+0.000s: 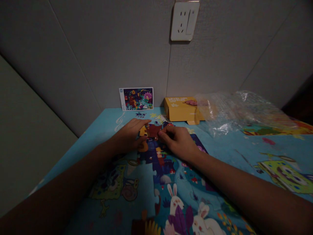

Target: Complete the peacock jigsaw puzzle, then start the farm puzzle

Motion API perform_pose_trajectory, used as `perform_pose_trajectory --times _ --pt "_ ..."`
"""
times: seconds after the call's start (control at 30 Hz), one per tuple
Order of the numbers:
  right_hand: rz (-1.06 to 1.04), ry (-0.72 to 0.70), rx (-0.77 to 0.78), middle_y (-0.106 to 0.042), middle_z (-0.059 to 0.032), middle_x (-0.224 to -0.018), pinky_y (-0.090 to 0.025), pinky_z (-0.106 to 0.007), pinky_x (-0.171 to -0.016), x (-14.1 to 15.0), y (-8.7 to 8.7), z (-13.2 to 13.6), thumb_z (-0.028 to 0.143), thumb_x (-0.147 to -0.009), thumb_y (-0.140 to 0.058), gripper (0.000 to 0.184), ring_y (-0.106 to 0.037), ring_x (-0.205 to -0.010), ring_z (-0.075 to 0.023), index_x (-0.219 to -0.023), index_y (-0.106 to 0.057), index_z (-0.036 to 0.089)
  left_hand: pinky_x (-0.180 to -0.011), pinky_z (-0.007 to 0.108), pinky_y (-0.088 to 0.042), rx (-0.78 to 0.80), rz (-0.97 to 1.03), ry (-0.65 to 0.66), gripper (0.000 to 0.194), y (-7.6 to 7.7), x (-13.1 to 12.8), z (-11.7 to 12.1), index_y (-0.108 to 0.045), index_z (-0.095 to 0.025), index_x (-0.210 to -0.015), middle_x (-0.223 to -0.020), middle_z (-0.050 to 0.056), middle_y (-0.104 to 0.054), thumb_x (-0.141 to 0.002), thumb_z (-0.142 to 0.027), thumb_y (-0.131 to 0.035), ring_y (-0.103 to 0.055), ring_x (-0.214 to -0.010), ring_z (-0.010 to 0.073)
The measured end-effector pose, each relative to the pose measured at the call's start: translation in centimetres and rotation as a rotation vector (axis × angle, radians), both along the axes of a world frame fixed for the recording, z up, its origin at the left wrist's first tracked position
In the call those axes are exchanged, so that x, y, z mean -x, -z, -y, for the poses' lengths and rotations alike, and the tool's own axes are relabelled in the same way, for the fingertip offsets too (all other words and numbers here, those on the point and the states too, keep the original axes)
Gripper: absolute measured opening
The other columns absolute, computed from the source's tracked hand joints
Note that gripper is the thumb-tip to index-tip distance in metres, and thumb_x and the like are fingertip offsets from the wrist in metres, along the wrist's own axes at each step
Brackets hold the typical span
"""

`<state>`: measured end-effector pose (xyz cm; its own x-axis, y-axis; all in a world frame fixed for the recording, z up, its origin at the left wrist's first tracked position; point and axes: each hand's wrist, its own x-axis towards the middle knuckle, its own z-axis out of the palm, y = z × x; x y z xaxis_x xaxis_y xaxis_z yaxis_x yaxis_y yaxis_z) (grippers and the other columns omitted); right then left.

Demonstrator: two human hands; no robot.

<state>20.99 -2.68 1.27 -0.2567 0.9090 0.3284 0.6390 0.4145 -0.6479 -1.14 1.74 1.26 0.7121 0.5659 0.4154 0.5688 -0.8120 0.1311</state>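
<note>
Thumb and forefinger of my right hand [179,142] pinch the right edge of a reddish-brown puzzle piece [154,131] above the far part of the puzzle. My left hand [130,134] is just left of that piece, its thumb and forefinger apart. In the gap of the left hand lies an orange-yellow part of the puzzle [143,131]; whether the fingers touch it I cannot tell. The partly joined puzzle [181,176] stretches toward me, with white rabbits, a blue stream and purple plants. Its left edge is jagged, and my right wrist covers part of it.
A picture card [138,99] of the puzzle leans on the wall at the back. Right of it lie an open yellow box [181,109] and a crumpled clear plastic bag [234,111]. A cartoon-printed blue cloth [244,153] covers the table. A wall socket [185,21] is above.
</note>
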Motion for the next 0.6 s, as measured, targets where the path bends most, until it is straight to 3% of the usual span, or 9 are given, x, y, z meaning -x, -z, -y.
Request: perform_pose_trajectory --times 0.2,0.43,0.6 --pt "-0.007 -0.025 0.011 -0.06 -0.0013 -0.06 -0.03 -0.027 -0.056 0.08 -0.03 0.11 0.028 -0.089 -0.05 0.027 -0.05 -0.056 -0.0122 -0.066 -0.06 0.017 -0.096 0.044 -0.047 -0.054 0.087 0.09 0.057 -0.36 -0.4 0.38 -0.04 -0.011 -0.138 -0.124 0.016 -0.059 -0.091 -0.041 -0.055 -0.054 -0.114 0.0266" --pt "0.013 -0.061 0.02 -0.056 0.0012 -0.056 -0.029 -0.026 -0.054 0.12 -0.1 0.09 0.028 -0.089 -0.052 0.027 -0.048 -0.053 -0.0108 -0.065 -0.06 0.017 -0.086 0.036 -0.051 -0.085 0.113 0.137 0.033 -0.6 -0.49 0.49 -0.054 -0.012 -0.123 -0.106 0.011 -0.066 -0.096 -0.03 -0.047 -0.059 -0.098 0.0211" --pt "-0.01 -0.05 0.025 -0.058 0.0003 -0.06 -0.029 -0.026 -0.055 0.15 -0.02 0.08 0.031 -0.09 -0.051 0.025 -0.048 -0.055 -0.0114 -0.073 -0.062 0.017 -0.082 0.033 -0.051 -0.085 0.122 0.175 0.03 -0.7 -0.5 0.59 -0.057 -0.011 -0.118 -0.1 0.01 -0.067 -0.096 -0.027 -0.046 -0.061 -0.093 0.0193"
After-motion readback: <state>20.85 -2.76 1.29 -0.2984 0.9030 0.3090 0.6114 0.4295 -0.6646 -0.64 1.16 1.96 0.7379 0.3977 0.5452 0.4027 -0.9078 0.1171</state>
